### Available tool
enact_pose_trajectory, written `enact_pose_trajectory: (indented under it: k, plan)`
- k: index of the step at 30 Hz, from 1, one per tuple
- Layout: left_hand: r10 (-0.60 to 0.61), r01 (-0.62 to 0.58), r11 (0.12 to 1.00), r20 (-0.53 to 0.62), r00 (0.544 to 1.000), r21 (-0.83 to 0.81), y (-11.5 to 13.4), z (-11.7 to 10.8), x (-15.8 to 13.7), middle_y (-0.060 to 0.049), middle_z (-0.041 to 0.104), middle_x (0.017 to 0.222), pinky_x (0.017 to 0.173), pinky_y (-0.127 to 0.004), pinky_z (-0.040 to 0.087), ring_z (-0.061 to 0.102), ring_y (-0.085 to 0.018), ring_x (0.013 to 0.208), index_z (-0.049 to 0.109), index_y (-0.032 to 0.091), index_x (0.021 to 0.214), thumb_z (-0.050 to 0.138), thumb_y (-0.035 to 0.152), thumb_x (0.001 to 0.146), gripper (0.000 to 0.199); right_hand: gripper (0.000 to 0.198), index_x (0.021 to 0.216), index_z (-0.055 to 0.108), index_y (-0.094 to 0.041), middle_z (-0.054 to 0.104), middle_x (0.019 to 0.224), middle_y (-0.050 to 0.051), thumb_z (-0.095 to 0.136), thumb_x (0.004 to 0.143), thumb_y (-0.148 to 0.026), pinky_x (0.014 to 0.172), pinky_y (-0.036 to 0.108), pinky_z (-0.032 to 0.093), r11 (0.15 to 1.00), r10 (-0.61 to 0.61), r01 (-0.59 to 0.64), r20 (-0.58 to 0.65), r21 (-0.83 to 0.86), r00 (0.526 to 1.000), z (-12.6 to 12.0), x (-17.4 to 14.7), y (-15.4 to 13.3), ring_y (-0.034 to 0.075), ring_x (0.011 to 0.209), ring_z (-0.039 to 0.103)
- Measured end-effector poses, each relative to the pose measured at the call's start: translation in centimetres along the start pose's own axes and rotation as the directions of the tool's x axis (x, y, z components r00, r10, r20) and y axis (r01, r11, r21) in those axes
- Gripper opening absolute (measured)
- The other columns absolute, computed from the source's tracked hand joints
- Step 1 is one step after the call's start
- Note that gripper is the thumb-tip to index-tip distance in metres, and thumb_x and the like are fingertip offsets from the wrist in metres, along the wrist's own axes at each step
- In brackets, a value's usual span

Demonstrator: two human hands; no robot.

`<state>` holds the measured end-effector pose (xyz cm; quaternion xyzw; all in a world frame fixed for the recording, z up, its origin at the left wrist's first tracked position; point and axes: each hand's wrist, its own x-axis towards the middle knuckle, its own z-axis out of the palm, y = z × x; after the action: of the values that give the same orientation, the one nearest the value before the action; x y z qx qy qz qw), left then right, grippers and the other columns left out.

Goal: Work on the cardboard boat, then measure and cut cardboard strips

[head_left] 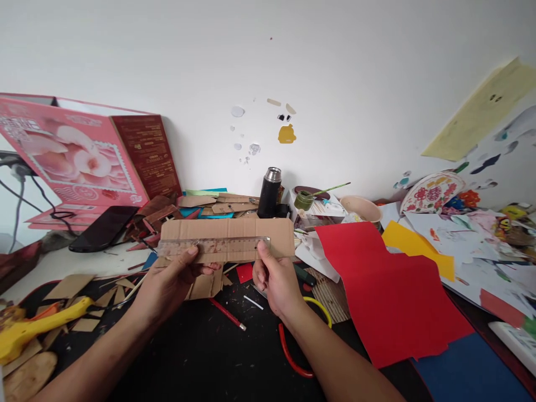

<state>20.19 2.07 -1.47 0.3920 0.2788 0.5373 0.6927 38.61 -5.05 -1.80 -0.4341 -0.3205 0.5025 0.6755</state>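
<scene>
A clear ruler (pixel 226 245) lies along a strip of brown corrugated cardboard (pixel 238 228), both raised above the dark desk mat. Near its left end my left hand (pixel 173 279) grips the pair, thumb pressed on the ruler and fingers behind. My right hand (pixel 276 279) pinches the other end the same way, its thumb on the ruler's right tip. Below them, a red pencil (pixel 228 314) rests on the mat. Scissors with a red and yellow handle (pixel 288 357) are partly covered by my right forearm.
A yellow glue gun (pixel 50 326) lies among cardboard scraps at left. Behind the cardboard stands a black thermos (pixel 269 195). Red paper (pixel 389 296) spreads across the right side. A phone (pixel 104 228) and a pink box (pixel 79 151) are at the back left.
</scene>
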Motion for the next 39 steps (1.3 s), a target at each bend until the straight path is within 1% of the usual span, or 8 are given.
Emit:
enact_pose_trajectory:
  k: [3, 8, 10, 17, 26, 31, 34, 39]
  plan:
    - [-0.012, 0.012, 1.000, -0.008, 1.000, -0.007, -0.14, -0.10, 0.02, -0.003, 0.083, 0.091, 0.057, -0.025, 0.067, 0.079, -0.021, 0.065, 0.080, 0.019, 0.102, 0.099, 0.033, 0.070, 0.041, 0.075, 0.045, 0.039, -0.023, 0.035, 0.040, -0.007, 0.078, 0.084, -0.074, 0.040, 0.026, 0.021, 1.000, -0.002, 0.002, 0.002, -0.031, 1.000, -0.08, -0.07, -0.07, 0.006, 0.035, 0.033]
    - [-0.020, 0.020, 1.000, 0.010, 1.000, -0.015, -0.31, -0.24, -0.02, -0.008, 0.084, 0.099, 0.056, -0.026, 0.066, 0.079, -0.021, 0.066, 0.078, 0.017, 0.113, 0.097, 0.034, 0.073, 0.047, 0.074, 0.047, 0.038, -0.023, 0.032, 0.041, -0.008, 0.080, 0.084, -0.072, 0.039, 0.026, 0.018, 1.000, -0.021, 0.021, -0.016, -0.019, 1.000, -0.23, -0.07, 0.01, 0.006, 0.034, 0.030]
    - [-0.023, 0.024, 1.000, 0.016, 1.000, -0.016, -0.30, -0.19, -0.08, -0.008, 0.083, 0.095, 0.058, -0.027, 0.067, 0.079, -0.022, 0.066, 0.077, 0.017, 0.115, 0.097, 0.034, 0.074, 0.049, 0.074, 0.047, 0.037, -0.023, 0.031, 0.041, -0.008, 0.080, 0.086, -0.069, 0.039, 0.026, 0.018, 0.999, -0.027, 0.027, -0.010, -0.029, 1.000, -0.21, -0.10, -0.01, 0.005, 0.035, 0.030]
    - [-0.029, 0.030, 0.999, 0.045, 0.999, -0.013, -0.20, 0.14, -0.16, -0.009, 0.081, 0.085, 0.057, -0.027, 0.065, 0.077, -0.021, 0.062, 0.076, 0.013, 0.100, 0.098, 0.043, 0.071, 0.047, 0.071, 0.053, 0.038, -0.023, 0.031, 0.043, -0.010, 0.083, 0.086, -0.067, 0.040, 0.025, 0.019, 0.999, -0.032, 0.030, -0.037, -0.040, 0.999, 0.00, -0.39, -0.49, 0.005, 0.036, 0.030]
    - [-0.034, 0.036, 0.999, 0.074, 0.997, -0.038, -0.07, 0.34, -0.32, -0.008, 0.081, 0.080, 0.058, -0.026, 0.064, 0.078, -0.021, 0.064, 0.077, 0.013, 0.098, 0.098, 0.045, 0.071, 0.047, 0.073, 0.051, 0.037, -0.023, 0.029, 0.044, -0.009, 0.085, 0.083, -0.067, 0.042, 0.026, 0.019, 0.999, -0.007, 0.004, -0.074, -0.040, 0.997, -0.10, -0.33, -0.28, 0.005, 0.038, 0.029]
    - [-0.042, 0.045, 0.998, 0.080, 0.996, -0.038, -0.28, 0.25, -0.32, -0.010, 0.082, 0.086, 0.060, -0.027, 0.065, 0.079, -0.023, 0.067, 0.076, 0.013, 0.104, 0.097, 0.044, 0.074, 0.048, 0.070, 0.054, 0.039, -0.022, 0.030, 0.044, -0.010, 0.087, 0.082, -0.064, 0.042, 0.024, 0.019, 1.000, -0.005, 0.003, -0.092, -0.022, 0.996, -0.11, -0.28, -0.29, 0.005, 0.038, 0.028]
    - [-0.038, 0.042, 0.998, 0.094, 0.995, -0.037, -0.46, 0.14, -0.28, -0.011, 0.082, 0.084, 0.060, -0.027, 0.065, 0.079, -0.022, 0.066, 0.076, 0.013, 0.102, 0.096, 0.044, 0.075, 0.046, 0.071, 0.053, 0.038, -0.022, 0.029, 0.043, -0.010, 0.087, 0.082, -0.065, 0.041, 0.024, 0.019, 1.000, -0.015, 0.013, -0.092, -0.025, 0.996, -0.09, -0.24, -0.26, 0.005, 0.037, 0.029]
    - [-0.035, 0.037, 0.999, 0.043, 0.998, -0.034, -0.71, -0.16, -0.25, -0.010, 0.083, 0.091, 0.060, -0.027, 0.066, 0.079, -0.021, 0.065, 0.077, 0.014, 0.103, 0.099, 0.041, 0.071, 0.047, 0.075, 0.050, 0.035, -0.023, 0.027, 0.042, -0.010, 0.086, 0.080, -0.070, 0.040, 0.024, 0.017, 1.000, -0.025, 0.024, -0.067, -0.018, 0.997, -0.09, -0.17, -0.04, 0.005, 0.036, 0.028]
